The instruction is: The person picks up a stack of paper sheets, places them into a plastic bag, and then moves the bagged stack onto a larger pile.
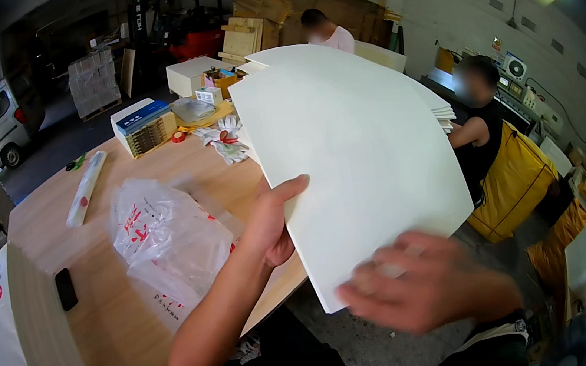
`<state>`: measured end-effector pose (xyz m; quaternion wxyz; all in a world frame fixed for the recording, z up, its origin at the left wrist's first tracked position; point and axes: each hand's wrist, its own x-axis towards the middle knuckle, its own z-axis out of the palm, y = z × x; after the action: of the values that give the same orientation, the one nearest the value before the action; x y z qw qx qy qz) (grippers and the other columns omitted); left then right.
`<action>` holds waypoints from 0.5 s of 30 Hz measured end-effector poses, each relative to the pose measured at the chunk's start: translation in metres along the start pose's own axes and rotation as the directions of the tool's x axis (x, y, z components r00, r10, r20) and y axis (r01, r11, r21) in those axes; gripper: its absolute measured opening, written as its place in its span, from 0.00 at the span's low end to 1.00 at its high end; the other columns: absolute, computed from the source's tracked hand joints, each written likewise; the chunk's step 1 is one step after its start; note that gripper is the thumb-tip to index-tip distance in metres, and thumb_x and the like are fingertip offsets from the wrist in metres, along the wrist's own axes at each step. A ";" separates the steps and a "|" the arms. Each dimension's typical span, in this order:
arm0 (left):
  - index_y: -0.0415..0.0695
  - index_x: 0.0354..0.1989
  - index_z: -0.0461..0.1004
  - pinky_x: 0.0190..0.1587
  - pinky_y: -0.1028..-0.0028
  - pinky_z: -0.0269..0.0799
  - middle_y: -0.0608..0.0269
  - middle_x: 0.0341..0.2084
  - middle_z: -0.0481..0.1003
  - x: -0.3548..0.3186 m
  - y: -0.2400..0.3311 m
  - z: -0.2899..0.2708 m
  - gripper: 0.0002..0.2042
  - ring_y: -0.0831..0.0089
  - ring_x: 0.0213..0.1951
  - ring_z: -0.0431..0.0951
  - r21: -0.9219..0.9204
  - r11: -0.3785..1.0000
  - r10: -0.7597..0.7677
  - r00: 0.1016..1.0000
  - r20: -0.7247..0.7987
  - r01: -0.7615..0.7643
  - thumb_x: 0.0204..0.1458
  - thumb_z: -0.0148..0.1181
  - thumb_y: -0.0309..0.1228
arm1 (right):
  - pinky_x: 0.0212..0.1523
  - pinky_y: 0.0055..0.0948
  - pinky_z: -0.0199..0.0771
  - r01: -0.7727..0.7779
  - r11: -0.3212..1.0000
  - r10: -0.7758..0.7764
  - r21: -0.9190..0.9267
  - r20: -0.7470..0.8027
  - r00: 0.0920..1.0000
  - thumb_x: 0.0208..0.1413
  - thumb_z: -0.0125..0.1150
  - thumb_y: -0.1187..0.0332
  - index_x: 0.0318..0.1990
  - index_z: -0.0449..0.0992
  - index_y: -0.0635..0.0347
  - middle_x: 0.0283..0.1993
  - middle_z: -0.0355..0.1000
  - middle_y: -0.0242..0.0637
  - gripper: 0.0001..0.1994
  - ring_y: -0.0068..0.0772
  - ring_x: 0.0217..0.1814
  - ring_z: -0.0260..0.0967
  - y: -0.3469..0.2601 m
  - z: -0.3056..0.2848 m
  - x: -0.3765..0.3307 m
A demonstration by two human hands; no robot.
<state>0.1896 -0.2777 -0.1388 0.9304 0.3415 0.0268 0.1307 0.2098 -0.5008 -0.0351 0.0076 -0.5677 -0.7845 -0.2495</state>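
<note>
Tilted up before me is a large stack of white paper sheets [355,144], its top face plain. My left hand [276,223] grips its left edge, with the thumb on the front face and the fingers behind. Motion blurs my right hand [426,280], which is over the sheet's lower right corner; whether its fingers press on the paper cannot be made out. More white sheets [440,113] show behind the right side. Left of my left forearm, a crumpled clear plastic bag [166,238] with red print lies on the round wooden table [94,316].
On the table are a black phone [66,289], a rolled plastic-wrapped tube [87,189], a box [144,127] and white gloves [223,137]. A tall wrapped paper stack [39,346] stands at the left. One person [476,127] sits at right beside a yellow bag [514,185]; another [332,35] is behind the sheets.
</note>
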 end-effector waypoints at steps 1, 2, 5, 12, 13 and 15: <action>0.36 0.60 0.60 0.44 0.65 0.80 0.52 0.49 0.72 -0.006 0.008 -0.007 0.22 0.63 0.47 0.78 0.054 0.997 0.049 0.998 -0.024 -0.048 0.58 0.54 0.27 | 0.31 0.22 0.65 -0.146 0.986 0.152 0.082 -0.079 0.985 0.54 0.62 0.66 0.39 0.79 0.63 0.33 0.73 0.34 0.10 0.24 0.33 0.69 0.023 0.002 -0.009; 0.36 0.60 0.60 0.44 0.66 0.81 0.51 0.49 0.72 -0.012 0.011 -0.009 0.22 0.63 0.47 0.78 0.085 0.994 0.065 0.997 -0.035 -0.062 0.58 0.54 0.26 | 0.34 0.23 0.66 -0.297 0.939 0.320 0.170 -0.127 0.939 0.56 0.61 0.66 0.41 0.79 0.62 0.35 0.73 0.34 0.10 0.24 0.36 0.70 0.043 -0.001 -0.019; 0.37 0.61 0.60 0.43 0.66 0.81 0.51 0.49 0.72 -0.022 0.012 -0.006 0.22 0.64 0.46 0.79 0.134 0.987 0.092 0.996 -0.003 -0.091 0.58 0.54 0.24 | 0.49 0.21 0.66 -0.745 0.542 0.830 0.389 -0.389 0.401 0.63 0.58 0.67 0.54 0.73 0.64 0.47 0.73 0.34 0.15 0.21 0.47 0.68 0.157 0.029 -0.120; 0.38 0.61 0.60 0.43 0.69 0.79 0.53 0.49 0.73 -0.034 0.004 -0.035 0.22 0.67 0.46 0.78 0.273 0.955 0.118 0.993 -0.002 -0.113 0.58 0.55 0.24 | 0.56 0.34 0.70 -0.263 -0.376 0.820 0.889 0.451 0.352 0.66 0.49 0.47 0.59 0.70 0.61 0.56 0.73 0.35 0.27 0.33 0.55 0.70 0.189 0.109 -0.170; 0.39 0.62 0.60 0.44 0.69 0.79 0.54 0.49 0.72 -0.038 0.003 -0.040 0.22 0.67 0.47 0.77 0.301 0.945 0.131 0.991 -0.003 -0.124 0.58 0.55 0.24 | 0.54 0.33 0.72 -0.238 -0.406 0.816 0.882 0.467 0.341 0.65 0.53 0.53 0.58 0.71 0.65 0.54 0.74 0.36 0.24 0.33 0.52 0.72 0.185 0.101 -0.163; 0.39 0.63 0.59 0.48 0.69 0.76 0.55 0.51 0.72 -0.043 -0.005 -0.048 0.23 0.68 0.49 0.76 0.321 0.934 0.157 0.987 0.030 -0.158 0.58 0.55 0.22 | 0.49 0.32 0.75 -0.318 -0.487 0.756 0.813 0.575 0.312 0.63 0.56 0.58 0.56 0.71 0.67 0.50 0.76 0.38 0.22 0.32 0.47 0.75 0.186 0.076 -0.169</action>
<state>0.1430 -0.2626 -0.1808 0.8487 0.4902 0.0186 0.1979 0.4570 -0.5768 -0.0806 0.6464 -0.6656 -0.2176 0.3031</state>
